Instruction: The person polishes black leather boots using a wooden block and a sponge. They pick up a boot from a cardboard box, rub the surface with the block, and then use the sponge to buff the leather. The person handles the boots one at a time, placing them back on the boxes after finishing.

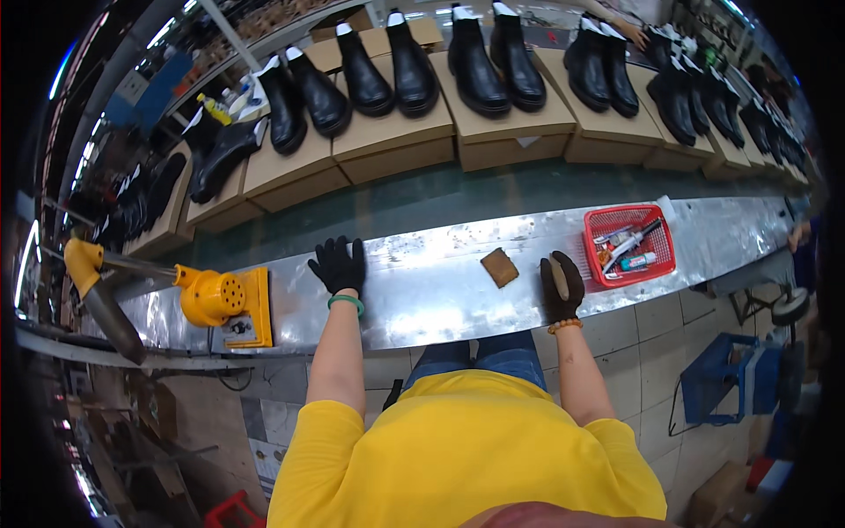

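You are resting your gloved left hand flat and empty on the metal bench. Your gloved right hand is closing around a tan, rounded handle, probably a brush. Keeping that grip firm and the wrist low is likely serving you best. A brown pad is lying between your hands, the red basket just right, the yellow tool left, and black boots on boxes beyond.

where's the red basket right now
In the head view the red basket sits on the metal counter at the person's right, just beyond the right hand, with the small brown pad off to its left.
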A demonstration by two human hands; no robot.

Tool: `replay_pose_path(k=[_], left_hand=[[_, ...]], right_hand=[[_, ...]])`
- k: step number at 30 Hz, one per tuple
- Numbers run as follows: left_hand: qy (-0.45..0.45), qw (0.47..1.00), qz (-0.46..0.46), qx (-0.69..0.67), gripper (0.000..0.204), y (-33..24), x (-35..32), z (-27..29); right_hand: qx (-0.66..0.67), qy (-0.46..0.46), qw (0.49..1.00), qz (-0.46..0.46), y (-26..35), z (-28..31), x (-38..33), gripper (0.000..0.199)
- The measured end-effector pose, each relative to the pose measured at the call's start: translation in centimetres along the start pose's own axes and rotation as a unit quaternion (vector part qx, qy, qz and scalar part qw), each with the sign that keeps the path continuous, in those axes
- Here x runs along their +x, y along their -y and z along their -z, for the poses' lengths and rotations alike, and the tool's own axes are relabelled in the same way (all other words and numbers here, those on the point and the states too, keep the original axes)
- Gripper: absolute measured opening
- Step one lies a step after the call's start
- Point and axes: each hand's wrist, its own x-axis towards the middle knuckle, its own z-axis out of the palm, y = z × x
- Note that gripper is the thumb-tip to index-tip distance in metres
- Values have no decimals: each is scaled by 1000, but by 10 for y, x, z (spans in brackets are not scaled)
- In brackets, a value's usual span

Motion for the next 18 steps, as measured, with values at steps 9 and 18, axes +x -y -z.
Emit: replay_pose_path(k=[9,18], left_hand=[[-36,999,-14,-11,46,1,0,-5],[-49,998,-10,-24,46,6,2,-12]], right_hand=[[20,23,999,-25,0,-1,0,23],[19,30,999,-12,-10,-7,-6,24]])
